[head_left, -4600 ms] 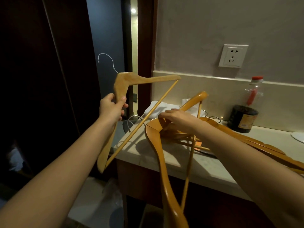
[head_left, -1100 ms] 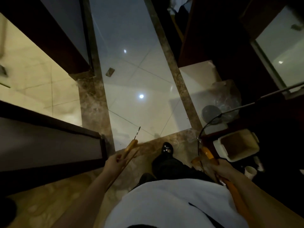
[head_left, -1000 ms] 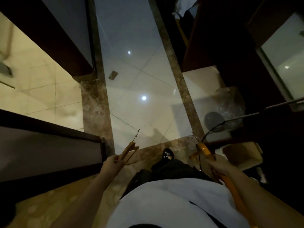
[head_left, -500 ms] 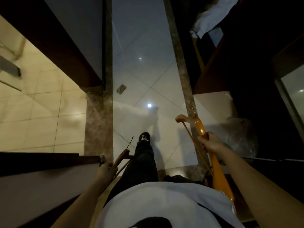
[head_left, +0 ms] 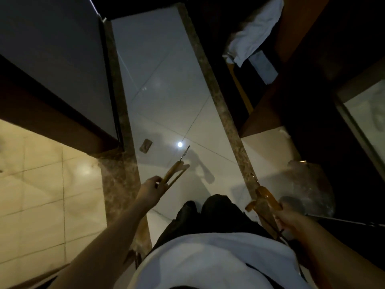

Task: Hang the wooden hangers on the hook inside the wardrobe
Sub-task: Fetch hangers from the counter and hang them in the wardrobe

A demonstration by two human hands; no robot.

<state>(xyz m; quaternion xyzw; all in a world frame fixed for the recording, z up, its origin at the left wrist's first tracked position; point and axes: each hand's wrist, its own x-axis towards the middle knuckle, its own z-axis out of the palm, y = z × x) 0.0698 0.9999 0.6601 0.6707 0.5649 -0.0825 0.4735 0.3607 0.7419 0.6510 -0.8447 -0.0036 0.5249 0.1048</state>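
Observation:
I look straight down at the floor. My left hand [head_left: 150,189] grips one wooden hanger [head_left: 174,173] at its near end, and its metal hook points away over the white tiles. My right hand [head_left: 288,221] grips a second wooden hanger [head_left: 265,202] low at the right, its curved shoulder sticking up and forward. The dark open wardrobe [head_left: 260,113] lies at the upper right. Its hook is not in view.
A white cloth [head_left: 253,34] hangs inside the wardrobe at the top right. A dark door frame [head_left: 62,113] stands at the left beside yellow tiles. A crumpled clear plastic bag [head_left: 310,184] lies on the floor at the right. My dark-trousered legs [head_left: 208,211] stand on a marble strip.
The view has tilted and moved forward along the corridor. My left hand has risen with its hanger. My right hand has dropped lower with its hanger.

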